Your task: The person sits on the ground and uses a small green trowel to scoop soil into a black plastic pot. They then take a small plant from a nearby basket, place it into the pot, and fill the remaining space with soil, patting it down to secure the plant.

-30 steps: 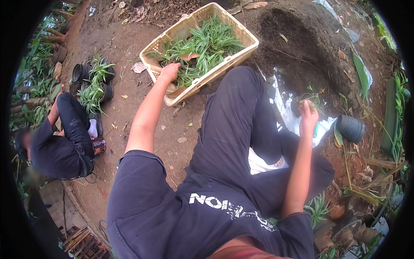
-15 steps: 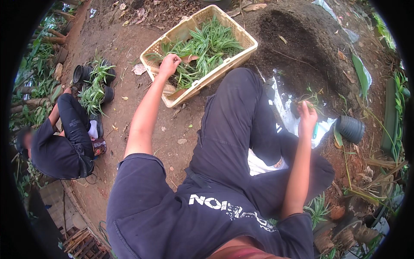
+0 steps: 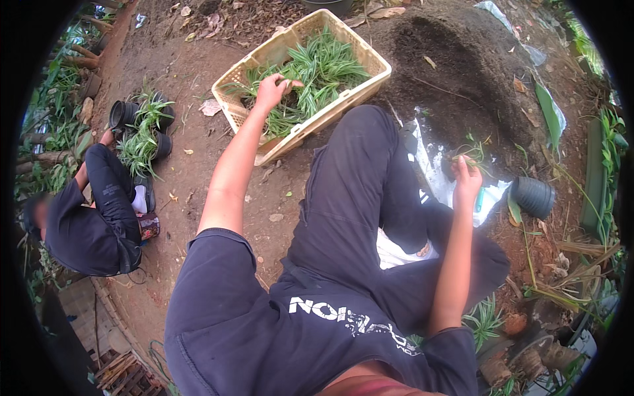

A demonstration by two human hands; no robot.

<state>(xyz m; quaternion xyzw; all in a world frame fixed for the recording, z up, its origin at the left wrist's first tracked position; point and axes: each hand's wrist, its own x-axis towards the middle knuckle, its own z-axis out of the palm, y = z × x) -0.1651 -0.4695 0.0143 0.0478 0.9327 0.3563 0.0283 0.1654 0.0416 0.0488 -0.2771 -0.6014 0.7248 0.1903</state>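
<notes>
My left hand (image 3: 269, 92) reaches over the left side of a cream plastic crate (image 3: 305, 137). Its fingers are closed beside a brown dry leaf (image 3: 295, 84); whether they grip it or something else is not plain. Green-and-white striped spider plants (image 3: 327, 63) fill much of the crate. On the right, my right hand (image 3: 467, 179) pinches a small spider plant sprig (image 3: 477, 155), its thin leaves spreading above the fingers. Under that hand lies a white plastic sheet (image 3: 432, 168). Something teal (image 3: 479, 199) shows beside the hand, partly hidden.
Dark loose soil (image 3: 439, 72) is heaped right of the crate. A black pot (image 3: 533, 197) lies tipped over at the right. Off to the left, another person (image 3: 92, 231) sits near several black pots (image 3: 123, 114) with spider plants. Logs (image 3: 528, 363) lie at the lower right.
My left hand has moved a little right and up over the crate, toward the dry leaf. My right hand keeps the sprig in nearly the same place.
</notes>
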